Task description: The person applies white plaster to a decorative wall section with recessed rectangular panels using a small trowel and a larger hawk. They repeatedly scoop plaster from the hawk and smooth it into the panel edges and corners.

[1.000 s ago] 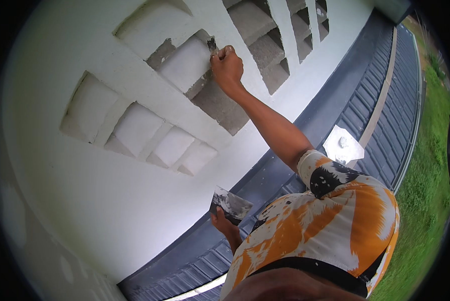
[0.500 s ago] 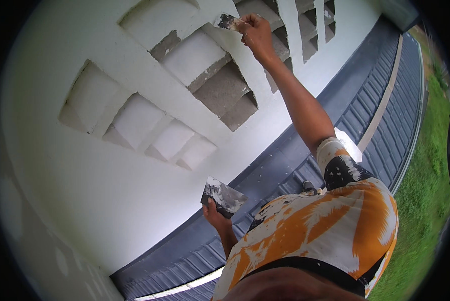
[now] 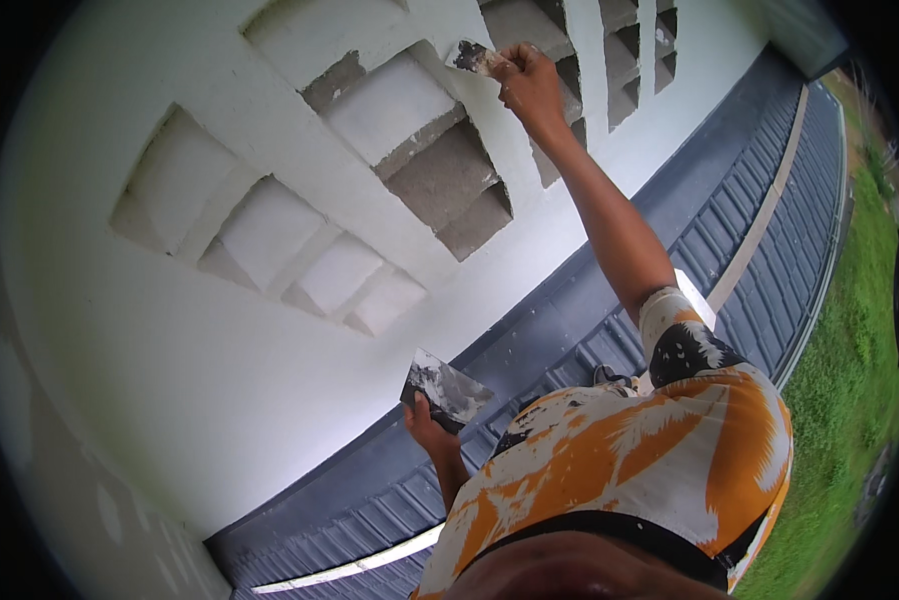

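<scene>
My right hand (image 3: pixel 530 88) is raised to the wall, its fingers closed round a small putty knife (image 3: pixel 471 57) with a smeared blade. That blade is at the strip of white wall (image 3: pixel 437 45) between two columns of recesses; whether it touches cannot be made out. Lower down, my left hand (image 3: pixel 429 425) grips a wide dark scraper (image 3: pixel 449 388), with white putty spread over its face. Nearest the putty knife is a column of recesses, with white-coated upper faces (image 3: pixel 389 105) and bare grey lower ones (image 3: pixel 439 175).
More white recesses (image 3: pixel 269 225) step down the wall at the left. Below the wall runs a dark ribbed tile roof (image 3: pixel 759 220) with a pale strip (image 3: pixel 769 205). A white object (image 3: pixel 696 297) lies behind my right arm. Grass (image 3: pixel 829 400) shows beyond the roof's edge.
My right hand and the putty knife have moved slightly right and down along the wall. The left hand with the scraper stays almost in place. The view has shifted a little.
</scene>
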A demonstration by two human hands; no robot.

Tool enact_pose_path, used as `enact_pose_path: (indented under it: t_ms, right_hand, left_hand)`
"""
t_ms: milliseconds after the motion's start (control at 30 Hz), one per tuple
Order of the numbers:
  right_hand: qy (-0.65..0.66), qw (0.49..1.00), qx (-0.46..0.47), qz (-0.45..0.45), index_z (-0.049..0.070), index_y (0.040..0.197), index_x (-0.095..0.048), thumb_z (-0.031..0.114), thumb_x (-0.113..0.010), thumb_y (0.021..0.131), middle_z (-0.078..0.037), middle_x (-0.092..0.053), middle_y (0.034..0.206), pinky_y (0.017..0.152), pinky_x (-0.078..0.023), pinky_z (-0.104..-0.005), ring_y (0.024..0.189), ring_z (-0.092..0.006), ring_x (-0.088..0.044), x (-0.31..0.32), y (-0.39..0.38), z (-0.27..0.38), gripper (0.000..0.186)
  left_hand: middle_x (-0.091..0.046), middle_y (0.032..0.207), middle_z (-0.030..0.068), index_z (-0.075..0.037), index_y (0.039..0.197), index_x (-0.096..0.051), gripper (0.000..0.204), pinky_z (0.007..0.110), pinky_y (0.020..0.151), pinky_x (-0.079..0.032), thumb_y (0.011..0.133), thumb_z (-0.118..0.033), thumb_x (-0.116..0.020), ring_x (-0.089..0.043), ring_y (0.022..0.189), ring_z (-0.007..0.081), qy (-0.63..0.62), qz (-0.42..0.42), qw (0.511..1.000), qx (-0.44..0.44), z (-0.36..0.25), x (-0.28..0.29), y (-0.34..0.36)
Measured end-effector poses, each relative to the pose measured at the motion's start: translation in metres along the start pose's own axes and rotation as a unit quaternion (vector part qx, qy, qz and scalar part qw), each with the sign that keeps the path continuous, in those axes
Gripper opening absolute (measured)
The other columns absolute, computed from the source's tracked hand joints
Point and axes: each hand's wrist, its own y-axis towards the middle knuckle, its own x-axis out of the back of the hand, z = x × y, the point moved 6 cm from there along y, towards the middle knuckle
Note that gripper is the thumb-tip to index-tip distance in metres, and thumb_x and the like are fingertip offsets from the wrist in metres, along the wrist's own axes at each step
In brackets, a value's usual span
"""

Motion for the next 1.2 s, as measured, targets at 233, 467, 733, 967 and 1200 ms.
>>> enact_pose_path:
  t_ms: [233,467,733,967,1200]
  right_hand:
    - [0.099,0.994,-0.016,0.032,0.000,0.089,-0.056,0.014,-0.062,0.092,-0.005,-0.060,0.069,0.051,-0.046,-0.0292,0.057,-0.0131,-0.061,-0.020,-0.021,0.025,0.015]
    - [-0.187,0.982,-0.006,-0.010,0.005,0.084,-0.055,0.021,-0.068,0.083,-0.013,-0.065,0.075,0.063,-0.049,-0.0414,0.065,-0.0319,-0.064,-0.054,-0.061,0.023,0.021]
    - [-0.135,0.987,-0.024,-0.084,0.004,0.079,-0.056,0.018,-0.068,0.082,-0.014,-0.065,0.076,0.066,-0.049,-0.0425,0.071,-0.0331,-0.065,-0.074,-0.039,0.030,0.019]
    - [-0.139,0.985,-0.062,-0.085,0.002,0.077,-0.055,0.016,-0.068,0.082,-0.015,-0.065,0.072,0.065,-0.049,-0.0415,0.067,-0.0322,-0.064,-0.056,-0.059,0.005,0.020]
    - [-0.055,0.994,-0.071,-0.062,0.002,0.077,-0.054,0.016,-0.069,0.081,-0.012,-0.063,0.068,0.062,-0.048,-0.0384,0.061,-0.0268,-0.062,-0.048,-0.081,0.024,0.021]
  left_hand:
    - [-0.065,0.103,0.0076,0.000,0.117,-0.057,0.025,0.034,0.082,-0.053,0.095,-0.012,-0.056,-0.065,0.092,0.0183,0.003,0.004,1.000,-0.001,-0.002,-0.011,0.000]
    - [-0.065,0.102,0.0082,0.000,0.117,-0.056,0.026,0.034,0.075,-0.055,0.096,-0.014,-0.055,-0.066,0.087,0.0189,0.011,0.006,1.000,0.003,0.005,-0.006,-0.002]
    - [-0.065,0.103,0.0101,0.002,0.119,-0.055,0.029,0.035,0.075,-0.056,0.096,-0.016,-0.056,-0.066,0.088,0.0203,0.016,0.010,1.000,-0.018,-0.012,-0.013,-0.002]
    - [-0.064,0.107,0.0118,0.003,0.121,-0.054,0.031,0.036,0.077,-0.055,0.096,-0.014,-0.055,-0.066,0.091,0.0215,0.018,0.008,1.000,-0.015,-0.014,-0.001,-0.003]
    - [-0.064,0.108,0.0118,0.003,0.123,-0.054,0.032,0.036,0.078,-0.055,0.096,-0.014,-0.054,-0.065,0.092,0.0217,0.021,0.018,0.999,-0.020,-0.020,-0.003,0.000]
